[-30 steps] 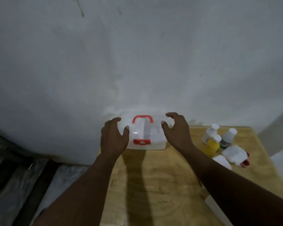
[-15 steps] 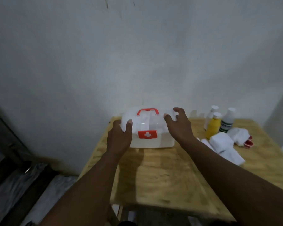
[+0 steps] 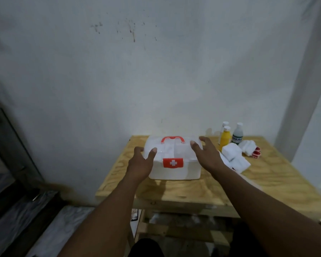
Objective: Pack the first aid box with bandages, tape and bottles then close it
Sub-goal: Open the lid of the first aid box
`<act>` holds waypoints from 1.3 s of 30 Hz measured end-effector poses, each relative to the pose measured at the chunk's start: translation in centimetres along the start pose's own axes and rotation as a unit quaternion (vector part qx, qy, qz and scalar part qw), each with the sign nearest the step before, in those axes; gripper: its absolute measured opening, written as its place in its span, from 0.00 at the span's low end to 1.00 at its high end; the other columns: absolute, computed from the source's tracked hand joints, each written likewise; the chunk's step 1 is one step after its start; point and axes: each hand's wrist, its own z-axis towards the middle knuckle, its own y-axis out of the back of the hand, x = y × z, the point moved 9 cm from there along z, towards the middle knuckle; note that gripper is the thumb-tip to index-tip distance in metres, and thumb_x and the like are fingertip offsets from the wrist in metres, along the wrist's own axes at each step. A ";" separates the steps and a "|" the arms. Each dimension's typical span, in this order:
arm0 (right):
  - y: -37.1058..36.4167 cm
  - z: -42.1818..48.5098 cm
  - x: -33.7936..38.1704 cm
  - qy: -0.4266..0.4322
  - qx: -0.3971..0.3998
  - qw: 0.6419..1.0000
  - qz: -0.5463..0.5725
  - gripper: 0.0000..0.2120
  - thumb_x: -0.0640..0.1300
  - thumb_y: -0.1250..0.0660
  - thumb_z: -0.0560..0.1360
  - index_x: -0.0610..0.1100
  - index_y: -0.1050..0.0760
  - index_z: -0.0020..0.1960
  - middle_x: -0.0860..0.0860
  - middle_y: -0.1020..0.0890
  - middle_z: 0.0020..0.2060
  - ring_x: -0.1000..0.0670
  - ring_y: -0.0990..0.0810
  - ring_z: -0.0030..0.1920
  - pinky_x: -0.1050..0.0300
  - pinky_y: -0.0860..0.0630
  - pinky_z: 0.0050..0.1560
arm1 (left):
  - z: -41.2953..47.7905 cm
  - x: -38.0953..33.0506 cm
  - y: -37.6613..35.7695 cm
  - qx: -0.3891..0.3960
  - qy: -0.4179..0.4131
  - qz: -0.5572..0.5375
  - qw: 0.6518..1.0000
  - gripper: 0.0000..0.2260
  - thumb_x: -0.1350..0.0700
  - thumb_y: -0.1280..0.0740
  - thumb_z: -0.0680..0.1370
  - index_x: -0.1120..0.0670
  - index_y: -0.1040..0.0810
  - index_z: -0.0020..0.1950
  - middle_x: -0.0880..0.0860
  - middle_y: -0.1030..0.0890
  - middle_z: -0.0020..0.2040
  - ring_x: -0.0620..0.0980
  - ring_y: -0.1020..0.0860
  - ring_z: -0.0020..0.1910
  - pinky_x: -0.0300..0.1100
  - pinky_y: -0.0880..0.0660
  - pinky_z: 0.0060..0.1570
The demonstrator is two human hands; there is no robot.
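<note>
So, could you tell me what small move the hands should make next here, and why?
Probably lift the lid: the first aid box sits shut, left hand and right hand at its sides, while bottles and bandages wait outside.

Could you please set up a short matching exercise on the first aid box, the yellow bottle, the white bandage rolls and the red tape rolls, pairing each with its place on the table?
Things:
1. first aid box
2. yellow bottle
3. white bandage rolls
4. red tape rolls

Places:
A. farthest right, beside the bandages
B. between the two hands, lid shut
C. upright near the wall, among the other bottles
D. lying just right of the right hand

Pairs: 1-B, 2-C, 3-D, 4-A
</note>
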 end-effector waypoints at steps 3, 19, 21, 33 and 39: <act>0.0 0.0 -0.2 -0.005 0.003 1.000 0.013 0.31 0.64 0.39 0.76 0.51 0.38 0.74 0.46 0.29 0.73 0.41 0.28 0.70 0.40 0.29 0.68 | 0.4 0.9 -0.4 0.036 0.050 -0.081 0.995 0.32 0.32 0.35 0.75 0.47 0.38 0.73 0.55 0.29 0.72 0.60 0.25 0.64 0.53 0.21 0.54; -0.3 1.6 -0.7 -0.040 -0.002 0.999 0.023 0.34 0.64 0.38 0.76 0.46 0.38 0.75 0.45 0.31 0.74 0.42 0.30 0.71 0.44 0.30 0.68 | 1.5 1.8 -0.7 0.048 0.093 -0.104 0.989 0.32 0.32 0.30 0.72 0.45 0.37 0.68 0.53 0.29 0.66 0.59 0.23 0.61 0.53 0.20 0.50; 1.1 0.0 -0.5 -0.039 -0.106 0.993 0.036 0.34 0.65 0.37 0.75 0.44 0.35 0.72 0.44 0.29 0.70 0.42 0.28 0.68 0.47 0.30 0.63 | 1.5 1.8 -0.4 0.016 0.061 -0.094 0.994 0.30 0.32 0.31 0.72 0.45 0.36 0.67 0.53 0.27 0.65 0.58 0.22 0.58 0.53 0.18 0.51; -4.6 -5.7 -3.2 -0.238 -0.155 0.903 0.322 0.36 0.63 0.27 0.68 0.49 0.40 0.65 0.46 0.29 0.63 0.45 0.24 0.56 0.52 0.21 0.46 | 2.2 2.4 -2.2 -0.070 0.049 -0.159 0.984 0.35 0.27 0.47 0.76 0.49 0.33 0.73 0.55 0.23 0.66 0.57 0.21 0.56 0.53 0.18 0.53; -5.5 -4.2 -4.5 -0.276 -0.132 0.900 0.310 0.38 0.66 0.26 0.66 0.48 0.37 0.66 0.46 0.22 0.55 0.43 0.18 0.51 0.49 0.16 0.42 | 3.2 2.1 -2.6 -0.072 0.061 -0.132 0.987 0.29 0.34 0.38 0.78 0.50 0.35 0.72 0.54 0.26 0.64 0.52 0.25 0.51 0.42 0.25 0.40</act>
